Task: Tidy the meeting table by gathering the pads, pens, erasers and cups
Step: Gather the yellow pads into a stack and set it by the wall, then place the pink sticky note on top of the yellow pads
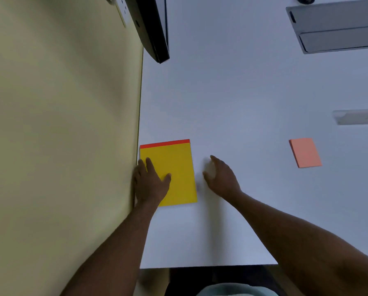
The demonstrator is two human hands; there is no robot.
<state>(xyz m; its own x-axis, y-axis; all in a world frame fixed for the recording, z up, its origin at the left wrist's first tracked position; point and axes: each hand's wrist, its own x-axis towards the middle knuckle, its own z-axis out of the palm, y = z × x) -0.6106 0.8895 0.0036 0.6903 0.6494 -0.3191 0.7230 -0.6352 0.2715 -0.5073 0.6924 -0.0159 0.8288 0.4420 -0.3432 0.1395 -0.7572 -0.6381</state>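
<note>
A pale yellow-green wall (61,124) fills the left of the view, and the white surface (242,92) butts straight against it. Lying flat on the surface, hard against the wall, is the yellow pad (176,167), its red binding strip at the far end. The left hand (150,182) rests on the pad's near-left part with fingers laid out fairly straight and the thumb spread across the paper; it presses rather than grips.

Just beside the pad's right edge, the right hand (220,178) hovers close above the surface, fingers loosely curved, holding nothing.

The pad looks light, thin and somewhat flexible, likely with a stiffer backing. Flat on a smooth top, it offers no edge to get under on the wall side, so the free right edge or near edge looks the best place to hook fingertips, or it could be slid toward the near edge of the surface and pinched there.

Well to the right lies a smaller orange pad (305,152), light too and open on all sides. A clear, blurred object beyond it cannot be made out.
</note>
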